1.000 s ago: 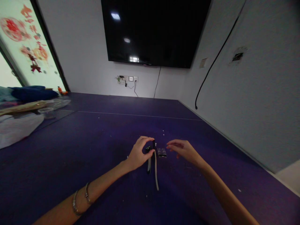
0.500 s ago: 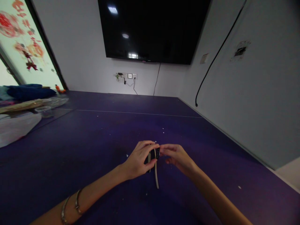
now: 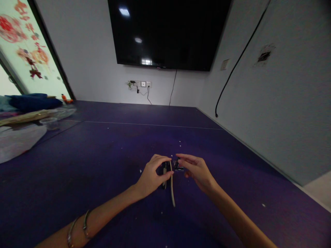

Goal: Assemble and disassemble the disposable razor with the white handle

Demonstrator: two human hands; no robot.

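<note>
My left hand [image 3: 151,175] is closed around a small dark object with a pale edge [image 3: 164,179], whose kind I cannot make out. Between its thumb and fingertips runs a thin, pale cord-like strip [image 3: 172,194], its lower end hanging toward me. Just to the right, my right hand [image 3: 198,172] pinches a small dark piece with shiny bits [image 3: 178,166]. A narrow gap separates this piece from the strip. Fingers hide part of each small thing.
Beneath the hands spreads a purple surface [image 3: 116,193] with scattered white specks. Plastic bags [image 3: 22,139], a clear cup [image 3: 50,123] and dark blue cloth [image 3: 34,102] lie at the left. A black cable [image 3: 238,62] hangs along the right wall, and a television [image 3: 168,34] is mounted ahead.
My right hand has shifted slightly right, and the small dark piece now shows apart from what my left hand holds. My left hand has barely moved.
</note>
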